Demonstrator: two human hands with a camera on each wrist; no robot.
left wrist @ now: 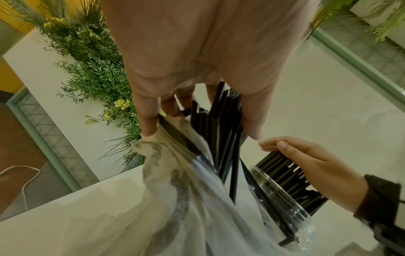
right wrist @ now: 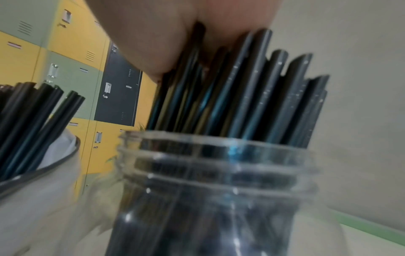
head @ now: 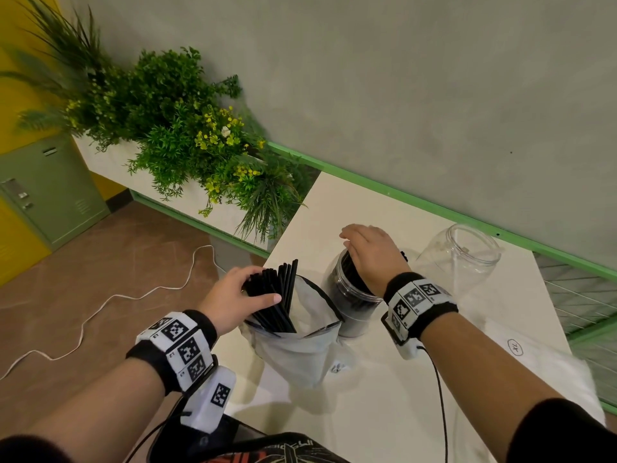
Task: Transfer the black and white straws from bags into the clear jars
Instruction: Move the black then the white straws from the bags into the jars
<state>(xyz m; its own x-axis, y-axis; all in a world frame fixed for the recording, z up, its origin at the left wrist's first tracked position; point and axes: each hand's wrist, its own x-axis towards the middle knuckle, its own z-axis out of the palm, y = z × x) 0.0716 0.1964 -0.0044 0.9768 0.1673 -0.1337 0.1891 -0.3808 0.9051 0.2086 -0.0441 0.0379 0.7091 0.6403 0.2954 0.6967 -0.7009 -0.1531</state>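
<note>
The left hand [head: 233, 297] has its fingers and thumb curled round a bundle of black straws [head: 278, 292] standing nearly upright in the open bag [head: 300, 349] at lower centre of the head view, their tops leaning slightly toward the upper right. The jar [head: 350, 295] they belong in stands just right of the bag, already crowded with black straws, so this hand is the nearer one. The right hand [head: 369, 252] lies over the jar's straw tops, fingers fairly straight, probably pressing them down; the blurred wrist view does not settle it. An empty jar [head: 464, 259] stands further right on the pale table [head: 384, 396], below a grey wall.
</note>
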